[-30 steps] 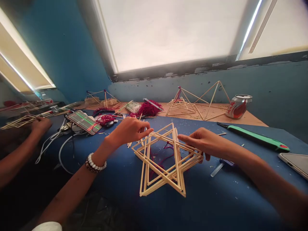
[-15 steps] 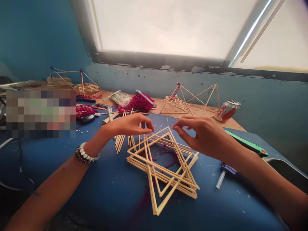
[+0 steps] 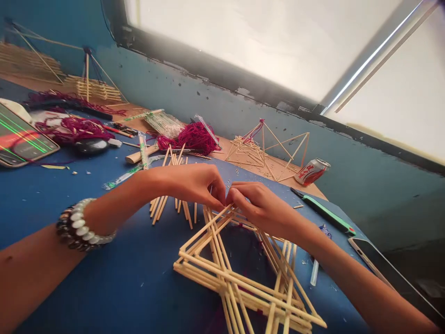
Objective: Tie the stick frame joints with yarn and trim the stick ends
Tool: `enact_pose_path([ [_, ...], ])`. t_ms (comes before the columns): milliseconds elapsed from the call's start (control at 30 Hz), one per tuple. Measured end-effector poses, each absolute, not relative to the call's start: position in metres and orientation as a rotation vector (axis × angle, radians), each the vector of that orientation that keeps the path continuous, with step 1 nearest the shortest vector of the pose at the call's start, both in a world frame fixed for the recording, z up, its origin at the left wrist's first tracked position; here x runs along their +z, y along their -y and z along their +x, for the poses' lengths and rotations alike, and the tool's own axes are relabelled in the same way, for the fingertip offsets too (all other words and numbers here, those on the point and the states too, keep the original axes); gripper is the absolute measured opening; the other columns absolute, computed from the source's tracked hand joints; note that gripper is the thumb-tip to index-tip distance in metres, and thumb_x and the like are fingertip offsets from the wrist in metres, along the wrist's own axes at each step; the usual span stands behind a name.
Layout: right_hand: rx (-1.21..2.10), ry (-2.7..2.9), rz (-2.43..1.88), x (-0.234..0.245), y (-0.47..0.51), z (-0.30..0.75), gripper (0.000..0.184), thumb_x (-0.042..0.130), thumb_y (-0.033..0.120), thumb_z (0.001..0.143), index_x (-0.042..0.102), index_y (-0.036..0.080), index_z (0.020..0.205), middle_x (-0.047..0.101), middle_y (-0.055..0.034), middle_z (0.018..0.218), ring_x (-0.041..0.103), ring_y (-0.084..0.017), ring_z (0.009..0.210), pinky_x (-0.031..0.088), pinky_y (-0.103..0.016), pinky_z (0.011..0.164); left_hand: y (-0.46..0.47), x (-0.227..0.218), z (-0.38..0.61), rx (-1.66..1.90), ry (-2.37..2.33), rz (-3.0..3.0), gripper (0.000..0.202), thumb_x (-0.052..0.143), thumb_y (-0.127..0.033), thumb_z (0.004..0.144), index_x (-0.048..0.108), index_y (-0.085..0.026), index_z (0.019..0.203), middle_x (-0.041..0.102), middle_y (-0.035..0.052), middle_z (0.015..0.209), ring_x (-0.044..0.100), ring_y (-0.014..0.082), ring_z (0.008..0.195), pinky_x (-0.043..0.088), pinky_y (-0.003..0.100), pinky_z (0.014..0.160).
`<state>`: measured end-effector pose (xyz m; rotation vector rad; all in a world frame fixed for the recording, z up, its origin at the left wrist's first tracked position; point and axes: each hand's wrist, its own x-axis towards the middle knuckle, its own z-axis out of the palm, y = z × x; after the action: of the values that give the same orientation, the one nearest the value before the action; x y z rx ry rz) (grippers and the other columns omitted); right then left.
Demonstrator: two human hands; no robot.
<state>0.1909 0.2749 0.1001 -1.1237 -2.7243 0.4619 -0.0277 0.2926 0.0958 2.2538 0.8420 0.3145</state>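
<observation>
Fingers (image 3: 217,191) of the left hand (image 3: 194,185) and right hand (image 3: 259,206) curl closed, pinching the upper tip of the bamboo-stick star frame (image 3: 222,278), which lies at lower centre on the blue-covered bench (image 3: 121,283).

Pale straw star frame (image 3: 208,271); crimson thread (image 3: 191,139); blue mat (image 3: 86,287); red-silver can (image 3: 312,172); green-handled cutter (image 3: 325,213); white-beaded bracelet (image 3: 81,227).

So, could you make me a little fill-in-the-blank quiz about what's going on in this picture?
The left hand wears a beaded ____ at the wrist. It and the right hand meet at one point of a frame of thin sticks shaped like a ____. Beyond them, the tangled yarn is dark ____. The phone at far left shows ____ lines on its screen.

Missing words: bracelet; star; red; green.
</observation>
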Motion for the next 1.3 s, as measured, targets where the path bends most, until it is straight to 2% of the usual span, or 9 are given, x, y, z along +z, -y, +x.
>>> enact_pose_path([
  [133, 0.622, 2.783, -1.045, 0.105, -0.270, 0.204, 0.017, 0.054, 0.033, 0.103, 0.065, 0.020, 0.102, 0.068, -0.0025, 0.105, 0.060, -0.015, 0.095, 0.042, -0.030, 0.087, -0.297, 0.091, -0.030, 0.323, -0.827, 2.231, 0.017, 0.072, -0.033, 0.085, 0.084, -0.021, 0.083, 0.072, -0.0007, 0.068, 0.063, 0.0127, 0.062, 0.037, 0.022, 0.051],
  [200, 0.700, 2.766, -1.035, 0.105, -0.272, 0.209, 0.017, 0.060, 0.036, 0.103, 0.065, 0.021, 0.108, 0.068, -0.0029, 0.112, 0.061, -0.016, 0.102, 0.043, -0.030, 0.091, -0.297, 0.090, -0.029, 0.334, -0.832, 2.243, 0.018, 0.073, -0.035, 0.085, 0.084, -0.021, 0.082, 0.072, -0.0007, 0.067, 0.062, 0.0126, 0.061, 0.036, 0.022, 0.050],
  [367, 0.801, 2.737, -1.015, 0.101, -0.278, 0.213, 0.019, 0.058, 0.039, 0.104, 0.065, 0.022, 0.106, 0.070, -0.0033, 0.108, 0.063, -0.017, 0.099, 0.046, -0.031, 0.090, -0.294, 0.094, -0.026, 0.325, -0.860, 2.259, 0.015, 0.073, -0.031, 0.084, 0.084, -0.022, 0.081, 0.074, -0.0006, 0.069, 0.064, 0.0130, 0.064, 0.038, 0.021, 0.053],
  [567, 0.765, 2.723, -1.048, 0.099, -0.276, 0.214, 0.018, 0.060, 0.039, 0.103, 0.064, 0.023, 0.107, 0.072, -0.0034, 0.111, 0.064, -0.017, 0.101, 0.047, -0.031, 0.089, -0.297, 0.092, -0.026, 0.320, -0.872, 2.258, 0.014, 0.074, -0.033, 0.082, 0.084, -0.024, 0.078, 0.071, -0.0018, 0.064, 0.061, 0.0124, 0.058, 0.037, 0.020, 0.050],
  [933, 0.754, 2.701, -1.084, 0.100, -0.275, 0.213, 0.014, 0.061, 0.036, 0.101, 0.065, 0.023, 0.105, 0.072, -0.0009, 0.110, 0.064, -0.016, 0.102, 0.046, -0.031, 0.089, -0.300, 0.090, -0.026, 0.293, -0.884, 2.186, 0.018, 0.075, -0.038, 0.081, 0.082, -0.023, 0.074, 0.074, 0.0000, 0.067, 0.066, 0.0145, 0.061, 0.041, 0.021, 0.053],
  [1067, 0.762, 2.704, -1.023, 0.100, -0.277, 0.213, 0.013, 0.062, 0.036, 0.100, 0.066, 0.023, 0.102, 0.072, -0.0015, 0.107, 0.064, -0.016, 0.099, 0.047, -0.031, 0.086, -0.304, 0.086, -0.027, 0.302, -0.877, 2.201, 0.018, 0.076, -0.040, 0.080, 0.083, -0.024, 0.075, 0.073, -0.0003, 0.066, 0.062, 0.0130, 0.056, 0.039, 0.020, 0.050],
  [1300, 0.732, 2.715, -1.018, 0.100, -0.281, 0.213, 0.014, 0.064, 0.036, 0.099, 0.067, 0.022, 0.100, 0.074, -0.0029, 0.107, 0.065, -0.018, 0.097, 0.048, -0.032, 0.086, -0.305, 0.086, -0.027, 0.267, -0.924, 2.196, 0.021, 0.076, -0.044, 0.080, 0.084, -0.025, 0.079, 0.075, 0.0010, 0.070, 0.066, 0.0158, 0.063, 0.042, 0.022, 0.054],
])
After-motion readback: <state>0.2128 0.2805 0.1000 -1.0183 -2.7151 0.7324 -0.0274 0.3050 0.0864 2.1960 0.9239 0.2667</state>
